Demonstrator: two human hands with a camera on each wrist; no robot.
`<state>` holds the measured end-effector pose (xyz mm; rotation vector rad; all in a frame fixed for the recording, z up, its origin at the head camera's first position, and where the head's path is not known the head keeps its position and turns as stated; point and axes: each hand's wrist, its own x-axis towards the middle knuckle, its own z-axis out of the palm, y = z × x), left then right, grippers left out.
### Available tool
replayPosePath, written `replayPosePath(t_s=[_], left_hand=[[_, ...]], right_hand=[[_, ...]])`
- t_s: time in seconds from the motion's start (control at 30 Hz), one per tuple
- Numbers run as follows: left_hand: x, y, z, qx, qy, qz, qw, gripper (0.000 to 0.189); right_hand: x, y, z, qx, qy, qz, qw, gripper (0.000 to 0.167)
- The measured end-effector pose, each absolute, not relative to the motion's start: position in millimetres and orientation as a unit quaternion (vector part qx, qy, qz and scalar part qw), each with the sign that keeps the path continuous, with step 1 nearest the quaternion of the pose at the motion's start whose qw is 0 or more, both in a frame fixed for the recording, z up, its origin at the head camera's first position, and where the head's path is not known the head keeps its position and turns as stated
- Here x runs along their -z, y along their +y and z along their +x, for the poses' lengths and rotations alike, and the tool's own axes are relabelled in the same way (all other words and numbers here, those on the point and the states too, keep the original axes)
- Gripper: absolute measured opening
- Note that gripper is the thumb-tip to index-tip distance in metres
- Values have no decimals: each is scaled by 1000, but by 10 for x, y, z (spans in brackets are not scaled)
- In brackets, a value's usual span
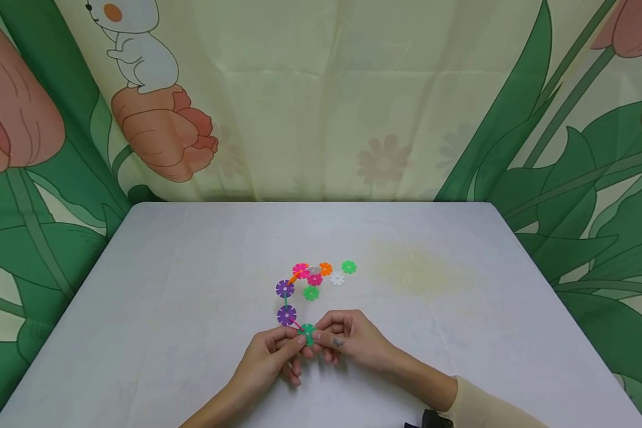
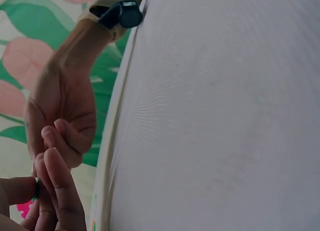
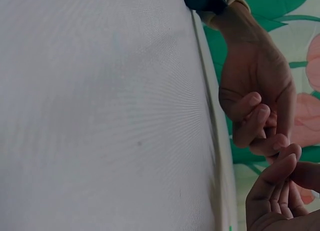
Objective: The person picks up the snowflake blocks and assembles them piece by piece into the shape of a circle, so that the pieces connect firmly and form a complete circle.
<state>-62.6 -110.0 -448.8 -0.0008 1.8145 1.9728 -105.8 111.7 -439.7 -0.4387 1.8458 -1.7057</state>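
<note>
Between both hands is a green notched plastic disc (image 1: 307, 334). My left hand (image 1: 267, 360) pinches its left side with thumb and fingers, while my right hand (image 1: 356, 340) pinches its right side. From it a chain of similar discs runs away over the table: a pink disc (image 1: 296, 324) seen edge-on, a purple disc (image 1: 286, 315), a teal one edge-on, another purple disc (image 1: 285, 289), then orange and pink. In the left wrist view a pink disc (image 2: 24, 208) shows beside my left fingers. Fingers hide most of the green disc in both wrist views.
Behind the hands lie more discs: a green disc (image 1: 311, 293), a white disc (image 1: 337, 279), an orange disc (image 1: 326, 268) and another green disc (image 1: 349, 267). A white cloth covers the table (image 1: 166, 309). A printed curtain (image 1: 299, 119) hangs behind it.
</note>
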Motion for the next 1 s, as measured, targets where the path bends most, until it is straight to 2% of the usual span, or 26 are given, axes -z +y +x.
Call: replayPosePath(t_s=[1.0], left_hand=[[4481,-1077,-630,-720,661,-30,207,34]], right_hand=[[4398,1086,-1061,643,697,-139,285,25]])
